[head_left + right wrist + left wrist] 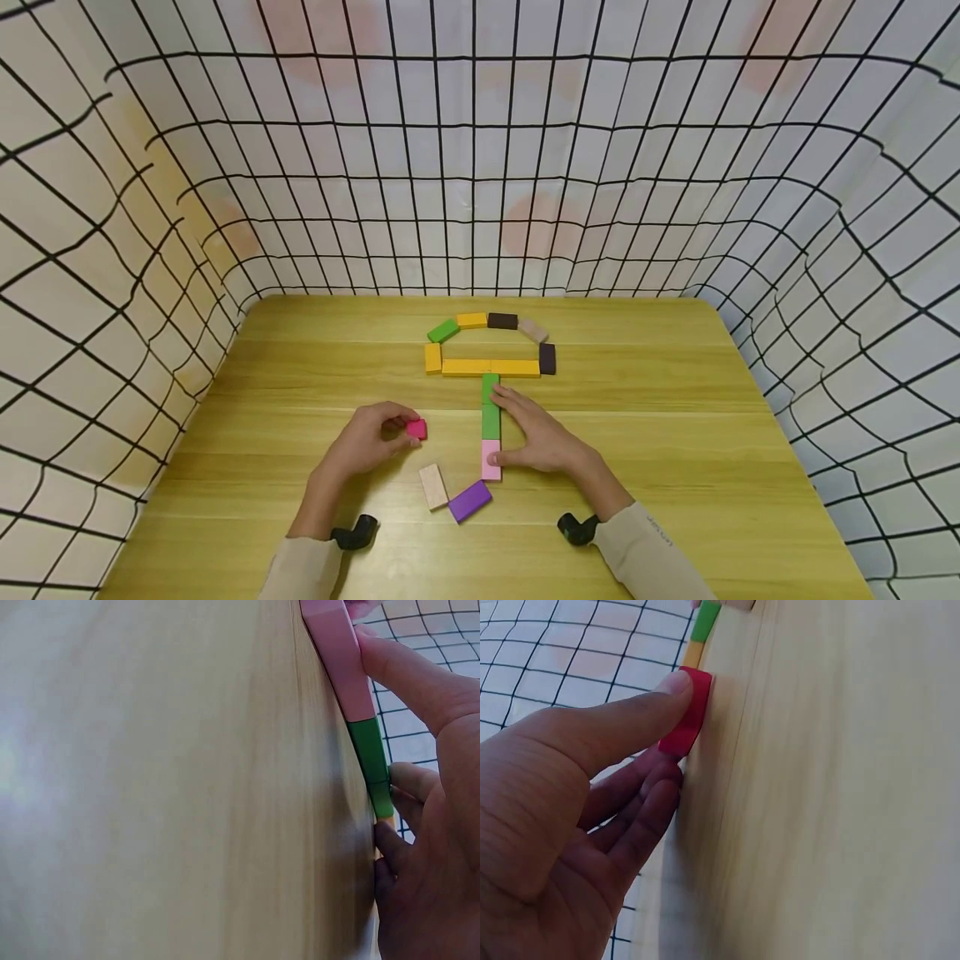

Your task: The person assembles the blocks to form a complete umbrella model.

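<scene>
Thumb and fingertips of my left hand (367,437) pinch a bright red-pink block (692,712), low over the wooden table. A straight column runs down the middle: two green blocks (491,422) and a pink block (491,471) at its lower end. My right hand (551,433) lies along its right side with fingers spread. Its thumb touches the pink block (341,660), and its fingertips reach the green block (367,746) and the one above it. Below the column, a purple block (470,502) and a pale wood block (433,487) lie slanted, corners close together.
Two long yellow blocks (465,367) form a bar atop the column. Over it arches a ring of yellow, green, dark and pale blocks, including a dark block (502,321). Black wire mesh (480,208) backed by white sheets borders the wooden table (675,433).
</scene>
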Action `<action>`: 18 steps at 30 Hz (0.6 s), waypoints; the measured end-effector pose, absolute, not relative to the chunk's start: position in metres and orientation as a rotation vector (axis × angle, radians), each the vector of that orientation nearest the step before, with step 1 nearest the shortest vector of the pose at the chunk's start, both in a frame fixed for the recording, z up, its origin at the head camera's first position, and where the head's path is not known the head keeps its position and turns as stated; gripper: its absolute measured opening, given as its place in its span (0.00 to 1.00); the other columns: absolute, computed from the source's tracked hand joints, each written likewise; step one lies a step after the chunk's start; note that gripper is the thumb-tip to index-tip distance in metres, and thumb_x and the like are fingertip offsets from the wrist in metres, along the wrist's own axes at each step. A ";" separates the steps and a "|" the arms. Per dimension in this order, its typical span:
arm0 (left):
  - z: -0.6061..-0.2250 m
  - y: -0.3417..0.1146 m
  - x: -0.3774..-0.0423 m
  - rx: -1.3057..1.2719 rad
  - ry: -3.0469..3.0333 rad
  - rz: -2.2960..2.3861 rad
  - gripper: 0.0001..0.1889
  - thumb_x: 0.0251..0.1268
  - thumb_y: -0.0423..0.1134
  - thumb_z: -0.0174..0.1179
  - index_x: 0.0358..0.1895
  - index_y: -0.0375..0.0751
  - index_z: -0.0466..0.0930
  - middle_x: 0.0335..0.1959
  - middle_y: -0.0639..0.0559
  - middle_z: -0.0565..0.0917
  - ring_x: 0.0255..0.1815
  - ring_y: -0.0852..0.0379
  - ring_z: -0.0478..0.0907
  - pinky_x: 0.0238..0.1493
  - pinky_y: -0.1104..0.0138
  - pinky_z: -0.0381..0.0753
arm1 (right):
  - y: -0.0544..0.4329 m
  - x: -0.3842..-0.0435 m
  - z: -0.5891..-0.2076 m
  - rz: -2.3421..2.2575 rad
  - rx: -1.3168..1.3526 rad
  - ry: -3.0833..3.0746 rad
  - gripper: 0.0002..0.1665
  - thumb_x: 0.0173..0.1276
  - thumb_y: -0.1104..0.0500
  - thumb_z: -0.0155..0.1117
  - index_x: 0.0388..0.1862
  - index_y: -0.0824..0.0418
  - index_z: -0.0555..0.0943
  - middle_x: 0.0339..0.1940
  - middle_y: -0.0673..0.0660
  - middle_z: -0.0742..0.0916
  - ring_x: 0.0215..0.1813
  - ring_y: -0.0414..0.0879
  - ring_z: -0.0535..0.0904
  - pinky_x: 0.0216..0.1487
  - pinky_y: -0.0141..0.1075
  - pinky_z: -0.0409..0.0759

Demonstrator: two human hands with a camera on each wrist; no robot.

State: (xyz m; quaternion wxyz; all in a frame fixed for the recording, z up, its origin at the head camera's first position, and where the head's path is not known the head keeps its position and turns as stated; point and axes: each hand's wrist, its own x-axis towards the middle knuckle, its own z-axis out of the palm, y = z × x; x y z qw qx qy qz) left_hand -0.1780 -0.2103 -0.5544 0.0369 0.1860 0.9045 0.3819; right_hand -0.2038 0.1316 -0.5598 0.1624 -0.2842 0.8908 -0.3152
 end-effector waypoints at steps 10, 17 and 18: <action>-0.556 -0.202 -0.173 0.684 2.731 1.144 0.14 0.63 0.41 0.74 0.51 0.50 0.88 0.43 0.62 0.87 0.45 0.63 0.82 0.53 0.63 0.85 | 0.133 -0.203 -0.560 -0.909 -0.805 2.543 0.62 0.61 0.31 0.72 0.86 0.50 0.54 0.88 0.47 0.52 0.87 0.53 0.47 0.83 0.58 0.54; -0.556 -0.196 -0.171 0.749 2.675 1.158 0.08 0.70 0.40 0.68 0.49 0.51 0.89 0.43 0.63 0.87 0.43 0.66 0.82 0.50 0.65 0.85 | 0.132 -0.203 -0.560 -0.908 -0.809 2.545 0.62 0.61 0.31 0.73 0.86 0.50 0.53 0.88 0.46 0.52 0.87 0.53 0.47 0.83 0.58 0.54; -0.555 -0.196 -0.170 0.755 2.664 1.159 0.08 0.70 0.40 0.68 0.49 0.51 0.89 0.43 0.63 0.88 0.43 0.66 0.82 0.50 0.66 0.85 | 0.131 -0.203 -0.560 -0.907 -0.809 2.544 0.62 0.61 0.32 0.73 0.86 0.50 0.53 0.88 0.46 0.52 0.87 0.53 0.47 0.83 0.58 0.54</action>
